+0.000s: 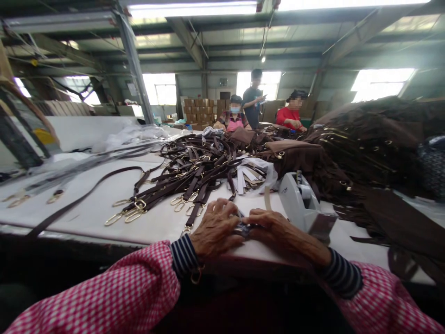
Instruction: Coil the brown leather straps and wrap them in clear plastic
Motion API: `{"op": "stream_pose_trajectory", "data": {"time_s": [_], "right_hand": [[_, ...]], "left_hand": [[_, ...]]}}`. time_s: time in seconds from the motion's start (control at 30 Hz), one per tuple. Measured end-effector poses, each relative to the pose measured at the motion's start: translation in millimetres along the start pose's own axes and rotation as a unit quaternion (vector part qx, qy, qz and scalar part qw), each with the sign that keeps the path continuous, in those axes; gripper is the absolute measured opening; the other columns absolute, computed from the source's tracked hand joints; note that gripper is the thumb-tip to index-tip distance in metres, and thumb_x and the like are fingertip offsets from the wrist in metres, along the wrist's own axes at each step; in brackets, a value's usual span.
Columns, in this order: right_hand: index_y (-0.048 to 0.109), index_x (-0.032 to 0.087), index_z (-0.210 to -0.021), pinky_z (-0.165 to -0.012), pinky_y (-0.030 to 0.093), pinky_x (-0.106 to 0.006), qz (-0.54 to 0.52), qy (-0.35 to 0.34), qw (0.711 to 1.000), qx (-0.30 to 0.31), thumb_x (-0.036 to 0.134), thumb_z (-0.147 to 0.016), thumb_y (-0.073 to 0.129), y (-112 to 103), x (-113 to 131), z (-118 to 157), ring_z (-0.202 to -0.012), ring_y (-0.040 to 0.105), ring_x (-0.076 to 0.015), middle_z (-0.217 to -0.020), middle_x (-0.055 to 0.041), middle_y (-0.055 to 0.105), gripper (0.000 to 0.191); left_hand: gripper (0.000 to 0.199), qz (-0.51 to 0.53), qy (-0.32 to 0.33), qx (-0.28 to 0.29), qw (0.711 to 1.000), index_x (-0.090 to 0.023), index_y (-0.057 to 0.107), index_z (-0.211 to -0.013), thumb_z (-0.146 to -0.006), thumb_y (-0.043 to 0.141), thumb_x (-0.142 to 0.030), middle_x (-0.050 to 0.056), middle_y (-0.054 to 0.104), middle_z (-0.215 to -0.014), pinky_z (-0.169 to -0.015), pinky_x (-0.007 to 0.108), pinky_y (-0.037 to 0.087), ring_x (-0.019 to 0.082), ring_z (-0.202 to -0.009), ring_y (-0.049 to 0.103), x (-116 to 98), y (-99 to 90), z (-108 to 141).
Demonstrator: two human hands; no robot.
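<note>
My left hand (217, 227) is at the table's front edge, its fingers bent down over a small dark bundle (243, 228) with a shiny, plastic-like surface. From the other side, the fingers of my right hand (273, 228) close on the same bundle. Most of it is hidden beneath both hands. Below my left wrist a gold-coloured metal clasp (196, 275) hangs past the edge. Just beyond my left hand lies a heap of dark brown straps (194, 178) with gold-coloured rings and clasps.
A grey tape dispenser (290, 195) stands right of my hands. Behind them lies a clear plastic bag (269, 171) with pale strips. Brown bags (295, 155) pile up at the right. Several people work across the white table (90, 218); one is a person in red (288, 118).
</note>
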State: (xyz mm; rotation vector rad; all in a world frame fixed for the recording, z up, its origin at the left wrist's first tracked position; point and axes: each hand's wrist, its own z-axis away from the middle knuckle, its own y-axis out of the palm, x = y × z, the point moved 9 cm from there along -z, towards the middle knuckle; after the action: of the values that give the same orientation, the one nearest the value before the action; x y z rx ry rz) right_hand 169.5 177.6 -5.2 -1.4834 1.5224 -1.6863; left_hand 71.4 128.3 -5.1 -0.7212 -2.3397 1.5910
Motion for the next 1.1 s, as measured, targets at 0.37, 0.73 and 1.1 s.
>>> {"op": "stream_pose_trajectory", "data": {"time_s": [0.37, 0.73, 1.1], "right_hand": [[0.068, 0.021, -0.125, -0.081, 0.046, -0.029, 0.029, -0.050, 0.998, 0.009, 0.024, -0.097, 0.066, 4, 3, 0, -0.088, 0.065, -0.0189, -0.102, -0.0041, 0.073, 0.029], [0.075, 0.022, -0.112, -0.075, 0.044, -0.028, 0.097, -0.073, 0.992, 0.045, 0.038, -0.099, 0.069, 9, 8, -33, -0.089, 0.066, -0.0187, -0.101, -0.0050, 0.072, 0.022], [0.053, 0.016, -0.139, -0.077, 0.051, -0.038, 0.248, -0.072, 0.966, 0.020, 0.041, -0.105, 0.055, 23, 21, -11, -0.099, 0.059, -0.0279, -0.115, -0.0130, 0.066, 0.042]], "left_hand": [[0.026, 0.201, -0.028, -0.007, 0.979, -0.020, 0.069, -0.094, -0.077, 0.089, -0.025, 0.009, 0.058, -0.130, -0.109, 0.045, 0.045, 0.029, -0.125, 0.050, 15, -0.3, 6], [0.032, 0.143, 0.004, 0.126, 0.982, -0.025, 0.074, -0.114, -0.083, 0.083, -0.023, 0.010, 0.045, -0.156, -0.120, 0.057, 0.035, 0.037, -0.145, 0.038, 33, -14.4, 14], [0.014, 0.013, 0.024, 0.102, 0.994, -0.024, 0.073, -0.108, -0.101, 0.063, -0.029, 0.006, 0.069, -0.116, -0.095, 0.041, 0.045, 0.026, -0.111, 0.055, 17, 1.6, 11]]}}
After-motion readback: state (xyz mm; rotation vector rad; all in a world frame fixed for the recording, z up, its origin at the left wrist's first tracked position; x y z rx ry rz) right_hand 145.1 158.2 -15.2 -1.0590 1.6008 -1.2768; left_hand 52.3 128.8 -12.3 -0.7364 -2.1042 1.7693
